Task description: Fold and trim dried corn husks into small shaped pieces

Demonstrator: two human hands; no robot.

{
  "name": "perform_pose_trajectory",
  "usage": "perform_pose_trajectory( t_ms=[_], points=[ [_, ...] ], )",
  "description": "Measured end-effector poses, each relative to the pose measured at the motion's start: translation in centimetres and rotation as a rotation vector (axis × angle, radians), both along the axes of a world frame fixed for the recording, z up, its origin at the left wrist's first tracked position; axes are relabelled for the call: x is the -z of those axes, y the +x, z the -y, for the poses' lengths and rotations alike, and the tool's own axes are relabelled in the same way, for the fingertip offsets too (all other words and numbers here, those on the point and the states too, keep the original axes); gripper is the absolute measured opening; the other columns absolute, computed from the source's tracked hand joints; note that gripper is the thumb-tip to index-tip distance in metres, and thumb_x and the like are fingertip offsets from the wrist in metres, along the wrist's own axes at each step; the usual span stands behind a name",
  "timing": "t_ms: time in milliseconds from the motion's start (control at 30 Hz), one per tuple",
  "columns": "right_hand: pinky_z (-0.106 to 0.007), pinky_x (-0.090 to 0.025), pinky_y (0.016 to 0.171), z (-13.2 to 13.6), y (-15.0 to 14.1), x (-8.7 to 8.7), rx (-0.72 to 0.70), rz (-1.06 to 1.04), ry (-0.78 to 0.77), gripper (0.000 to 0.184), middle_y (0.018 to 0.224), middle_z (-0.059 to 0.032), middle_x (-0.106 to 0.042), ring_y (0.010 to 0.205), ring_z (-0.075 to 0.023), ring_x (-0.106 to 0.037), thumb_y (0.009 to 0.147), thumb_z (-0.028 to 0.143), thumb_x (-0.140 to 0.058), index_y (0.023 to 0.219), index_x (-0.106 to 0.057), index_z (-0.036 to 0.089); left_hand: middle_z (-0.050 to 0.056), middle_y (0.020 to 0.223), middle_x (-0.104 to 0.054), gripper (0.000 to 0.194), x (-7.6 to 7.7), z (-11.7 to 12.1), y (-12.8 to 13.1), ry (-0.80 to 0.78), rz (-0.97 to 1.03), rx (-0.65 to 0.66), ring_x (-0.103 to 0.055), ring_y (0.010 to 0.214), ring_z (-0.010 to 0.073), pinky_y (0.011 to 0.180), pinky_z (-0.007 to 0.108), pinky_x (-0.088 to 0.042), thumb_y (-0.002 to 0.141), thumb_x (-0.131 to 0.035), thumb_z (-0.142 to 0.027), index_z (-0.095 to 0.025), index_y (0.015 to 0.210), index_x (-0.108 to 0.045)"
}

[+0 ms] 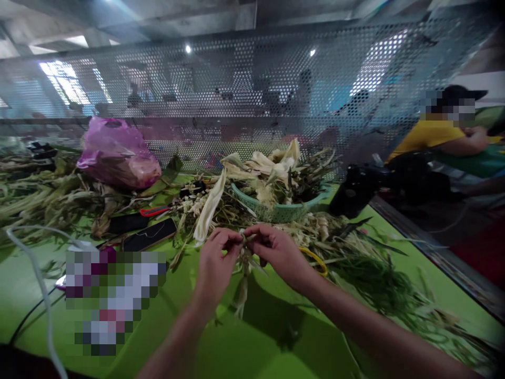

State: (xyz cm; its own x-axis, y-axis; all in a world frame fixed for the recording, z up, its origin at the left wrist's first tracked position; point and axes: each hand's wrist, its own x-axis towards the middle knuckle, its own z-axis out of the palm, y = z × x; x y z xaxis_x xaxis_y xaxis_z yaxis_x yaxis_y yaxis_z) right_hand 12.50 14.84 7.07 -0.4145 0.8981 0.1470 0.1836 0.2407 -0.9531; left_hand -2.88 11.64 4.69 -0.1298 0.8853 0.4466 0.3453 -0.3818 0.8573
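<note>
My left hand [218,258] and my right hand [278,252] meet above the green table. Between their fingertips they pinch a small bundle of dried corn husk [243,263], whose pale strips hang down below. Fingers of both hands are curled, thumbs against forefingers. Just behind the hands stands a green plastic basket [272,211] heaped with dry husks [272,168]. One long cream husk strip [211,208] leans out of the heap toward my left hand. A yellow ring-shaped item [315,260] lies beside my right wrist.
At the left lie a dark phone [149,235], a red-edged tool [154,211] and a white cable [37,273]. Behind them sits a purple plastic bag [116,152]. Green stringy fibres [379,284] spread right. A perforated metal screen [221,95] stands behind; a person in yellow [428,131] sits far right.
</note>
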Motion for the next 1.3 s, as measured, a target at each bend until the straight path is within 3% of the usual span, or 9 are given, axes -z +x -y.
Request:
perform_pose_trajectory(
  t_ms=[133, 400, 533, 733, 867, 1067, 1300],
  points=[
    [-0.021, -0.041, 0.051, -0.1, 0.1, -0.2, -0.04, -0.022, -0.07, 0.017, 0.068, 0.0004, -0.06, 0.058, -0.0106, -0.05, 0.074, 0.024, -0.061, 0.089, -0.064, 0.018, 0.004, 0.084, -0.059, 0.009, -0.1, -0.1, 0.0, 0.025, 0.007, 0.005, -0.056, 0.076, 0.0137, 0.069, 0.024, -0.046, 0.077, -0.056, -0.014, -0.018, 0.079, -0.063],
    [-0.023, -0.043, 0.057, -0.2, 0.3, 0.1, -0.015, 0.06, 0.052, 0.008, 0.07, 0.0004, -0.058, 0.063, -0.0114, -0.052, 0.075, 0.017, -0.056, 0.081, -0.061, 0.017, 0.003, 0.082, -0.061, 0.01, 0.1, -0.1, 0.0, -0.024, 0.016, 0.008, -0.057, 0.078, 0.0143, 0.072, 0.026, -0.046, 0.076, -0.057, -0.013, -0.018, 0.079, -0.064],
    [-0.024, -0.042, 0.056, -0.1, 0.3, -0.2, 0.003, 0.068, 0.039, 0.006, 0.069, 0.0004, -0.057, 0.062, -0.0118, -0.052, 0.074, 0.017, -0.054, 0.078, -0.057, 0.017, 0.003, 0.082, -0.063, 0.01, 0.0, -0.1, 0.0, -0.132, 0.094, 0.026, -0.058, 0.076, 0.0137, 0.07, 0.025, -0.045, 0.075, -0.057, -0.014, -0.017, 0.081, -0.064],
    [-0.023, -0.036, 0.055, -0.2, 0.6, -1.0, 0.012, 0.151, 0.047, 0.008, 0.063, 0.002, -0.054, 0.059, -0.011, -0.048, 0.067, 0.012, -0.051, 0.071, -0.057, 0.017, 0.0, 0.075, -0.061, 0.013, -0.3, -0.3, -0.3, -0.313, 0.348, 0.032, -0.054, 0.069, 0.0115, 0.065, 0.023, -0.043, 0.078, -0.06, -0.029, -0.017, 0.084, -0.059],
    [-0.023, -0.034, 0.053, -0.3, 0.8, -1.2, 0.017, 0.204, 0.066, 0.009, 0.061, 0.003, -0.053, 0.058, -0.0108, -0.047, 0.065, 0.01, -0.05, 0.066, -0.056, 0.018, -0.001, 0.074, -0.06, 0.011, -0.2, -0.3, -0.2, -0.321, 0.471, 0.004, -0.055, 0.07, 0.0107, 0.069, 0.023, -0.044, 0.077, -0.06, -0.027, -0.017, 0.082, -0.057],
    [-0.022, -0.037, 0.054, -0.6, 0.6, -0.5, -0.041, 0.109, -0.029, 0.005, 0.065, 0.0019, -0.054, 0.06, -0.0113, -0.048, 0.071, 0.016, -0.053, 0.073, -0.057, 0.017, -0.001, 0.077, -0.061, 0.012, -0.1, -0.1, 0.0, -0.324, 0.594, 0.017, -0.055, 0.073, 0.0112, 0.071, 0.024, -0.043, 0.077, -0.061, -0.027, -0.017, 0.082, -0.059],
    [-0.023, -0.039, 0.056, -1.0, 0.8, 0.0, -0.086, 0.127, 0.009, 0.007, 0.07, 0.001, -0.054, 0.063, -0.0119, -0.051, 0.075, 0.014, -0.048, 0.075, -0.054, 0.017, 0.003, 0.09, -0.064, 0.013, -0.3, 0.0, -0.1, -0.26, 0.704, 0.157, -0.055, 0.084, 0.0128, 0.079, 0.025, -0.042, 0.077, -0.062, -0.027, -0.016, 0.084, -0.062]
  ],
)
